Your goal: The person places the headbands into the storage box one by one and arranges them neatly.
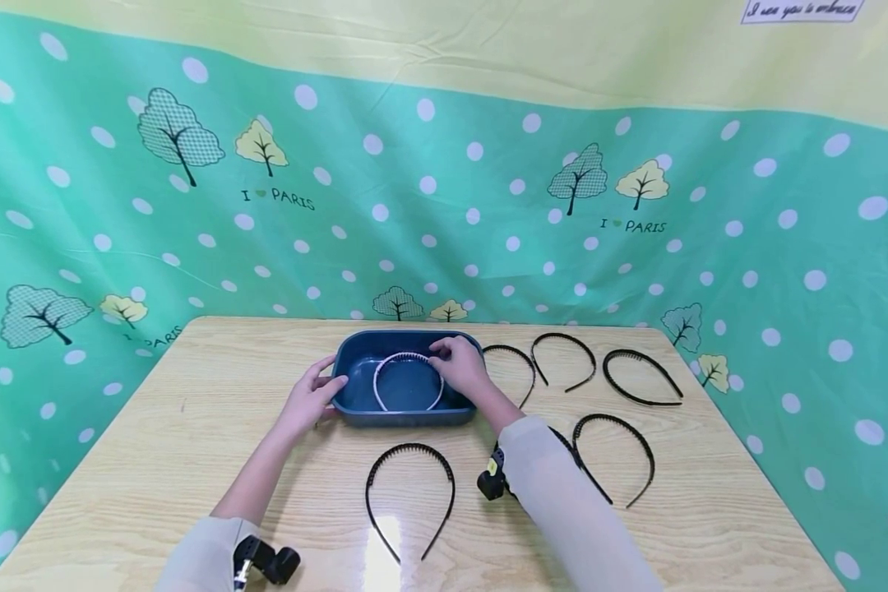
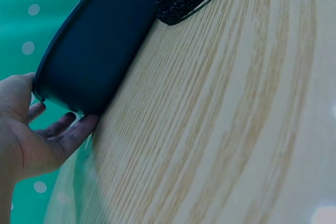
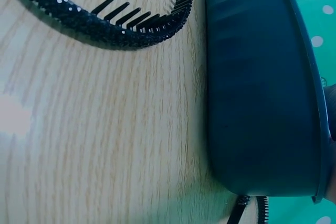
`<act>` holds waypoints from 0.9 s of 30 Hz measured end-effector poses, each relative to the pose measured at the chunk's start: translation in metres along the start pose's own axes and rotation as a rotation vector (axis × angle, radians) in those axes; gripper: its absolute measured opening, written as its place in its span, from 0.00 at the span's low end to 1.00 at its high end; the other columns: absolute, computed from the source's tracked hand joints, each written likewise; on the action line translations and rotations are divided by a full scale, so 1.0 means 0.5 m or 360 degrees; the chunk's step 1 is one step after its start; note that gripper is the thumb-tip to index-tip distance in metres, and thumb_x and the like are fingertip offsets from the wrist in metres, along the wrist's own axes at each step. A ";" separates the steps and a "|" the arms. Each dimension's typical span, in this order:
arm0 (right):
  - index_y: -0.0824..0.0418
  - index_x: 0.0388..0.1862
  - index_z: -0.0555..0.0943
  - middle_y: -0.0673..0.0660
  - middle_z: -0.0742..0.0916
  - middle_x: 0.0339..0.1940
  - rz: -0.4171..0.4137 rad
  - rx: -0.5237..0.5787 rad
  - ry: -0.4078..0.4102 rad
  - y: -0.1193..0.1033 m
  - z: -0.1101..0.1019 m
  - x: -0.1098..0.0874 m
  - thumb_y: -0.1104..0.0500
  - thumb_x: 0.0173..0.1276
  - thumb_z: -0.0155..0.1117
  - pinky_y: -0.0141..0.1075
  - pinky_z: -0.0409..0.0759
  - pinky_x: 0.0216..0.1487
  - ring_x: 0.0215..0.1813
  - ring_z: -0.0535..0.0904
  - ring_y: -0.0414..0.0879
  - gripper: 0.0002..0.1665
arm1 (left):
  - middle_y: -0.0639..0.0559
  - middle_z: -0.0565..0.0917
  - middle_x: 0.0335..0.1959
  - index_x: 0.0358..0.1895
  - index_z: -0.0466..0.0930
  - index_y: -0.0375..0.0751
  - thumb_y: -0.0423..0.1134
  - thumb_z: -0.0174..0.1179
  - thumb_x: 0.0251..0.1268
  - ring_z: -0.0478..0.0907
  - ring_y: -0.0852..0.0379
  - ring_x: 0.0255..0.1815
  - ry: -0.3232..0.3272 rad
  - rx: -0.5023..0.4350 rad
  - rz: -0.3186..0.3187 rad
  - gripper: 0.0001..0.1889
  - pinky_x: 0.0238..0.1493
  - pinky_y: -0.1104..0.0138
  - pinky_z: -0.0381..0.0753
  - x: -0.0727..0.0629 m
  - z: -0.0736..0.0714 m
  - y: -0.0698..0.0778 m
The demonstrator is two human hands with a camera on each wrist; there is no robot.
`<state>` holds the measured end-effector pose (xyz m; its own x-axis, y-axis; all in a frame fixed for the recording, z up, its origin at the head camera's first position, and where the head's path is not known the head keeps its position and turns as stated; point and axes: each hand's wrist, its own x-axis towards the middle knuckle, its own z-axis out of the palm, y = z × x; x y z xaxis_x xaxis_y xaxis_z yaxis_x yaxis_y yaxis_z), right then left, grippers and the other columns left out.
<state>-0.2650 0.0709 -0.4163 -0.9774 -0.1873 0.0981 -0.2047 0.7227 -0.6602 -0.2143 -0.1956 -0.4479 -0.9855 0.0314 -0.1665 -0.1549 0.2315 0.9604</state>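
Observation:
A dark blue plastic basin (image 1: 407,419) stands on the table, with a pale, toothed headband (image 1: 407,355) inside it. My left hand (image 1: 311,399) grips the basin's left end, thumb at the rim. In the left wrist view, that hand's fingers (image 2: 79,132) reach under the basin's side (image 2: 100,40). Over the basin's right part, my right hand (image 1: 462,367) pinches the pale headband near its upper right curve. The right wrist view shows mostly the basin's outer wall (image 3: 262,103); only a sliver of the hand appears at the edge.
A black toothed headband (image 1: 410,448) lies in front of the basin. Several more black headbands, one of them (image 1: 644,358) at far right, lie on the wooden table (image 1: 192,427); my right forearm covers part of one. A green dotted cloth (image 1: 429,214) hangs behind.

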 end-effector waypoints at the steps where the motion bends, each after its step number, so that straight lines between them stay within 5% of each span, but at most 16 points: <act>1: 0.59 0.49 0.81 0.58 0.80 0.46 -0.0003 0.0002 0.0001 0.000 0.000 0.000 0.57 0.67 0.61 0.42 0.79 0.48 0.48 0.77 0.50 0.14 | 0.30 0.65 0.65 0.74 0.50 0.48 0.48 0.50 0.71 0.72 0.35 0.59 -0.0002 0.0007 0.0000 0.32 0.50 0.55 0.82 0.000 0.000 0.000; 27: 0.60 0.52 0.80 0.59 0.83 0.46 -0.0052 0.0091 -0.0009 -0.015 -0.034 -0.010 0.55 0.66 0.62 0.43 0.79 0.46 0.48 0.78 0.51 0.18 | 0.29 0.65 0.65 0.74 0.49 0.48 0.46 0.49 0.72 0.72 0.35 0.59 0.0000 0.0017 0.0003 0.31 0.50 0.55 0.82 -0.005 0.003 0.005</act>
<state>-0.2596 0.0778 -0.3991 -0.9698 -0.2142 0.1162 -0.2332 0.6768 -0.6983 -0.2123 -0.1938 -0.4454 -0.9858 0.0315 -0.1649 -0.1526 0.2415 0.9583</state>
